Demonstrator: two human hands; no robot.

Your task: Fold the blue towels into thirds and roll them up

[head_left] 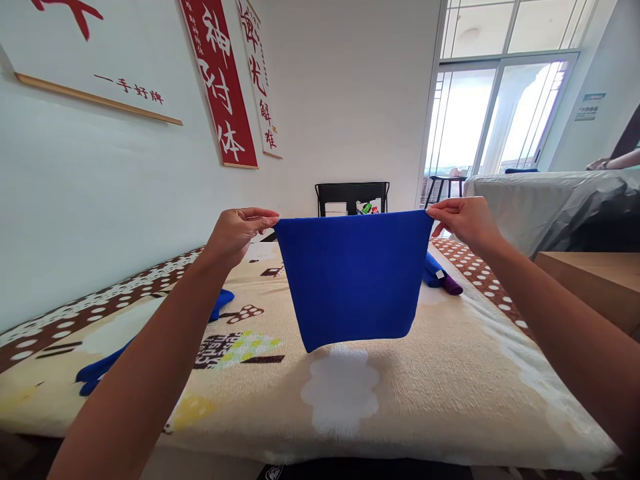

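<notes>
A blue cloth (357, 277) hangs stretched between my two hands, above a bed-like surface covered with a patterned blanket (430, 380). My left hand (237, 233) pinches its upper left corner, and my right hand (465, 220) pinches the upper right one. The lower edge hangs free, a little above the blanket. Behind my left forearm, more blue cloth (103, 367) lies partly hidden on the blanket. To the right, beyond the held cloth, rest a rolled blue cloth (433, 272) with a white tag and a purple roll (453, 286).
A black rack (353, 191) stands by the far wall. At the right are a plastic-covered surface (540, 190), a cardboard box (595, 273) and a dark stool (447, 180). Another person's arm (620, 161) shows at the right edge. Scrolls (223, 87) hang on the left wall.
</notes>
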